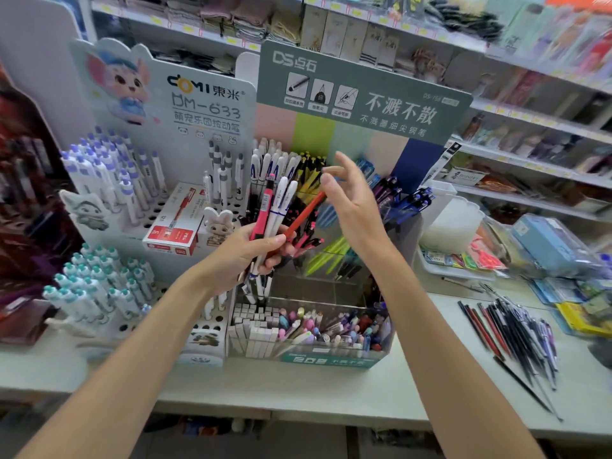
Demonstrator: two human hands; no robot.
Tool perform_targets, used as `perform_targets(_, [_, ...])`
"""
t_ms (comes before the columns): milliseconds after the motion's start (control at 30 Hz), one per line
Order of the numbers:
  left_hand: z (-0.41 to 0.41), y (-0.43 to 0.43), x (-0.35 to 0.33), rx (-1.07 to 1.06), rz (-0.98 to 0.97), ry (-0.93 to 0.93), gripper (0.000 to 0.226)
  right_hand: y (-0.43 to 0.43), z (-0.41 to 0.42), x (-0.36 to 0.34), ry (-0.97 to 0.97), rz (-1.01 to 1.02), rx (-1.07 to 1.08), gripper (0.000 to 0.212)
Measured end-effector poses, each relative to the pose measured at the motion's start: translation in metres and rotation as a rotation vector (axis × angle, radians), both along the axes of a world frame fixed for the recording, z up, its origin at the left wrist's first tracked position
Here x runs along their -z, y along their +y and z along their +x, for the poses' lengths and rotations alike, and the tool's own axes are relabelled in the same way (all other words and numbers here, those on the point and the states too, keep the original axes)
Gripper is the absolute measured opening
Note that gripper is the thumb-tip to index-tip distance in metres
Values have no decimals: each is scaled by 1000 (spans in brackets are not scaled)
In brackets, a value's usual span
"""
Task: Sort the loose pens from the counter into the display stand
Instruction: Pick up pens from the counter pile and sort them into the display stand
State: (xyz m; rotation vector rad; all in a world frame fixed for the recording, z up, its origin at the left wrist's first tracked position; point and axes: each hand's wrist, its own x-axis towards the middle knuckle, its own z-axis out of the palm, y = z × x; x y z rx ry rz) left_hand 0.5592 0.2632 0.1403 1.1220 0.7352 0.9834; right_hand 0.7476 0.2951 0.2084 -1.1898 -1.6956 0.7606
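My left hand grips a bundle of pens: a pink one, two white ones and an orange-red one that slants up to the right. My right hand hovers just right of the bundle with fingers spread and relaxed, its fingertips near the tip of the orange-red pen, holding nothing. Behind both hands stands the green display stand with tiers of white, black, yellow, green and blue pens. Several loose pens lie in a pile on the counter at the right.
A white cartoon-mouse display with purple and teal pens stands at the left, a red box on it. A clear tray of erasers and small pens fronts the green stand. Packaged stationery crowds the right; shelves fill the back.
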Motion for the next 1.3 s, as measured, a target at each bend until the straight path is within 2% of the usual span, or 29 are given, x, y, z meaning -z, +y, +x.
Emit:
perform_targets(100, [10, 0, -3, 68, -15, 7, 20, 5, -1, 2, -105, -111, -113, 40])
perform_targets(233, [15, -2, 0, 124, -10, 46, 26, 1, 8, -1, -15, -280, -208, 45])
perform_targets(300, [17, -2, -2, 132, 25, 128, 29, 2, 10, -4, -51, -259, -222, 52])
perform_targets(367, [18, -3, -4, 155, 61, 164, 31, 2, 8, -6, -125, -228, -242, 39])
perform_targets(433, [18, -3, -6, 173, 82, 141, 33, 5, 10, -6, -52, -246, -282, 22])
perform_targets(567, [15, -4, -9, 179, 53, 47, 32, 9, 21, -7, 88, -319, -356, 23])
perform_targets(733, [17, -4, -11, 202, 78, 203, 29, 11, 26, -16, -88, -365, -426, 28])
perform_targets(800, [19, -2, -12, 232, 62, 222, 31, 12, 26, -17, -83, -359, -448, 21])
perform_targets(900, [19, -1, -13, 256, 70, 195, 22, 16, 25, -15, 89, -345, -442, 12])
perform_targets(1000, [19, -2, -8, 224, 64, 186, 25, 22, 28, -12, 318, -317, -387, 9])
perform_targets(1133, [23, -3, -6, 196, 53, 195, 38, 18, 19, -11, 373, -284, -333, 14])
perform_targets(1267, [14, -2, -4, 145, 62, 174, 46, 24, 32, -27, 812, -215, -107, 13])
perform_targets(1300, [10, -2, -2, 108, 58, 139, 44, 26, 39, -29, 863, -160, -46, 11])
